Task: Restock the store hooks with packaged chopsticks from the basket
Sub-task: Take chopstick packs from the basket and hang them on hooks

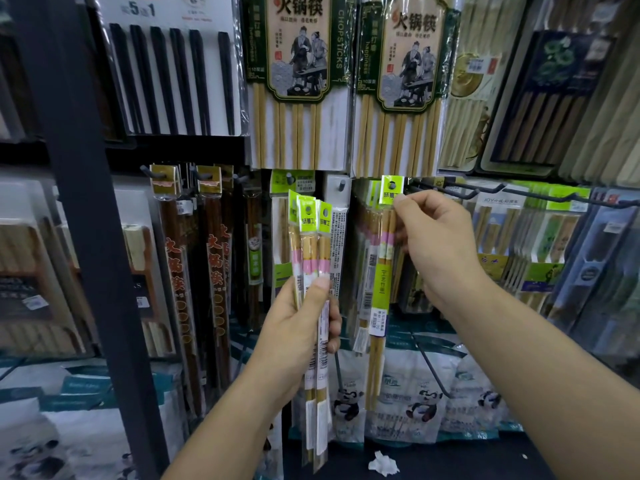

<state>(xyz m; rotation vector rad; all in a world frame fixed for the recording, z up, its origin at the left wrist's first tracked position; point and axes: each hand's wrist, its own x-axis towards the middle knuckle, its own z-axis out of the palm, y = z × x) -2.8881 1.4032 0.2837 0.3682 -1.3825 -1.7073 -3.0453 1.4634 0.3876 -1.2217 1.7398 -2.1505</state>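
My left hand (304, 318) grips a bundle of three chopstick packs (313, 258) with lime-green header cards, held upright in front of the display. My right hand (438, 244) pinches the top of another lime-green chopstick pack (382, 271). That pack's header hole sits on the tip of a black hook (392, 185). More packs of the same kind hang behind it. The basket is out of view.
A dark shelf upright (90, 237) crosses the left side. Long brown chopstick packs (180, 271) hang to its right. Large green-labelled packs (298, 81) hang above. Empty black hooks (485, 192) jut out at right. Panda-printed bags (419, 403) lie below, with a crumpled paper (383, 464).
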